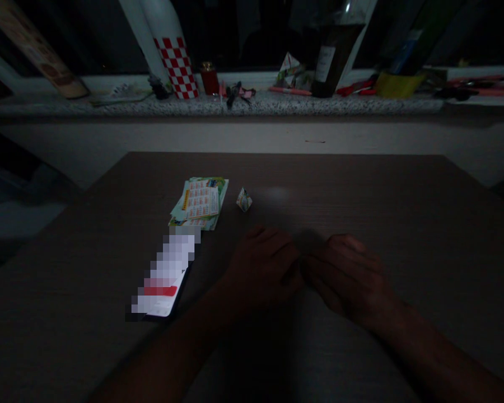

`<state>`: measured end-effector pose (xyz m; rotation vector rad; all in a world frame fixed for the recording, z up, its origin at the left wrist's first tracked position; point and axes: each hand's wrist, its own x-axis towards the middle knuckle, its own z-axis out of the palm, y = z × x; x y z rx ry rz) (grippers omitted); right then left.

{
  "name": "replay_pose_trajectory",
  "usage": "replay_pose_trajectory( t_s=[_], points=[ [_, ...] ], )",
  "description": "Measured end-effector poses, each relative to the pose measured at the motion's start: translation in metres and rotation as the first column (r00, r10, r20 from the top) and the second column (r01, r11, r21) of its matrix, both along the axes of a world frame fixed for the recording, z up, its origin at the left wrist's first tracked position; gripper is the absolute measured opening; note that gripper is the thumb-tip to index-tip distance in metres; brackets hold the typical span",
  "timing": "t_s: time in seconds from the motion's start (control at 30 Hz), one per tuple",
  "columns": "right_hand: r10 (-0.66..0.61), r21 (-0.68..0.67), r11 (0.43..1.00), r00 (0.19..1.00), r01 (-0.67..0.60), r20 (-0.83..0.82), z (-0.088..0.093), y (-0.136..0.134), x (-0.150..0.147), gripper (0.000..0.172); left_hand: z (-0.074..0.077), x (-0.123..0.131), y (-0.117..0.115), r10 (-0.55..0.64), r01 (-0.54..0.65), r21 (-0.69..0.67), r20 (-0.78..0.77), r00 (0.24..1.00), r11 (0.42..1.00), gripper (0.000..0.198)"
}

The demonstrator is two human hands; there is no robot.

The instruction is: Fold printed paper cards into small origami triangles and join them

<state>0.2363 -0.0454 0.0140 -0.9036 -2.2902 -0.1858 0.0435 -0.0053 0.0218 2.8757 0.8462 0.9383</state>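
Observation:
Low over the wooden table, my left hand (266, 263) is closed, its fingers curled downward. My right hand (350, 277) is closed as well, with fingers pressed together and tips meeting the left hand's thumb side. Whatever may be between them is hidden in deep shadow. Just beyond the left hand stands a small folded paper piece (244, 200), pointed at the top. A loose stack of printed cards (199, 201) lies farther left. Nearer to me, left of my left forearm, is a phone (162, 291) with its screen lit.
Behind the table (361, 184) runs a stone windowsill (277, 104). On it stand a red-and-white checked bottle (178, 67), a red jar (209, 78), a dark labelled bottle (325, 64), a yellow container (397, 85) and a cardboard tube (63, 67). The light is dim.

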Motion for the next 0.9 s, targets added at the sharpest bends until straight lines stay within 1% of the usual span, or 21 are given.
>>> replay_pose_trajectory(
  t_s=[0.13, 0.23, 0.27, 0.33, 0.4, 0.43, 0.5, 0.6, 0.67, 0.73, 0.8, 0.9],
  points=[
    [-0.002, 0.047, 0.999, 0.997, 0.006, -0.084, 0.0, 0.001, 0.0, 0.013, 0.0, -0.002, 0.002, 0.044, -0.044, 0.011, 0.005, 0.999, 0.999, 0.01],
    [-0.023, 0.083, 0.996, 0.992, 0.033, -0.122, 0.005, 0.001, 0.003, 0.016, -0.001, -0.009, 0.009, 0.12, -0.12, 0.052, -0.008, 0.993, 0.991, 0.009],
    [-0.039, 0.091, 0.995, 0.991, 0.051, -0.131, 0.008, 0.001, 0.006, 0.015, -0.002, -0.013, 0.011, 0.152, -0.15, 0.065, -0.015, 0.988, 0.987, 0.009],
    [-0.119, 0.068, 0.989, 0.984, 0.129, -0.132, 0.014, 0.001, 0.012, 0.012, -0.002, -0.02, 0.016, 0.234, -0.231, 0.055, -0.056, 0.971, 0.971, 0.008],
    [-0.178, 0.045, 0.982, 0.976, 0.184, -0.122, 0.018, 0.002, 0.017, 0.011, -0.002, -0.025, 0.019, 0.279, -0.277, 0.059, -0.033, 0.96, 0.959, 0.006],
    [-0.164, 0.049, 0.984, 0.98, 0.17, -0.114, 0.018, 0.002, 0.019, 0.01, -0.001, -0.026, 0.019, 0.28, -0.279, 0.058, -0.014, 0.96, 0.959, 0.006],
    [-0.127, 0.042, 0.991, 0.988, 0.131, -0.09, 0.017, 0.003, 0.021, 0.011, 0.001, -0.024, 0.016, 0.244, -0.245, 0.049, 0.016, 0.97, 0.968, 0.007],
    [-0.048, 0.036, 0.998, 0.996, 0.051, -0.079, 0.011, 0.004, 0.016, 0.017, 0.003, -0.013, 0.008, 0.123, -0.126, 0.074, 0.041, 0.992, 0.989, 0.008],
    [-0.004, 0.025, 1.0, 0.997, 0.006, -0.075, 0.007, 0.004, 0.011, 0.019, 0.003, -0.005, 0.003, 0.069, -0.071, 0.08, 0.025, 0.997, 0.994, 0.01],
    [0.012, 0.014, 1.0, 0.998, -0.011, -0.067, 0.005, 0.004, 0.008, 0.017, 0.001, -0.001, 0.002, 0.035, -0.035, 0.075, 0.008, 0.999, 0.997, 0.011],
    [0.014, 0.019, 1.0, 0.998, -0.012, -0.067, 0.005, 0.004, 0.007, 0.016, -0.001, 0.0, 0.002, 0.032, -0.032, 0.076, 0.002, 0.999, 0.997, 0.012],
    [0.008, 0.04, 0.999, 0.996, -0.005, -0.084, 0.006, 0.004, 0.008, 0.018, -0.003, -0.002, 0.006, 0.088, -0.09, 0.096, 0.019, 0.996, 0.991, 0.014]
  ],
)
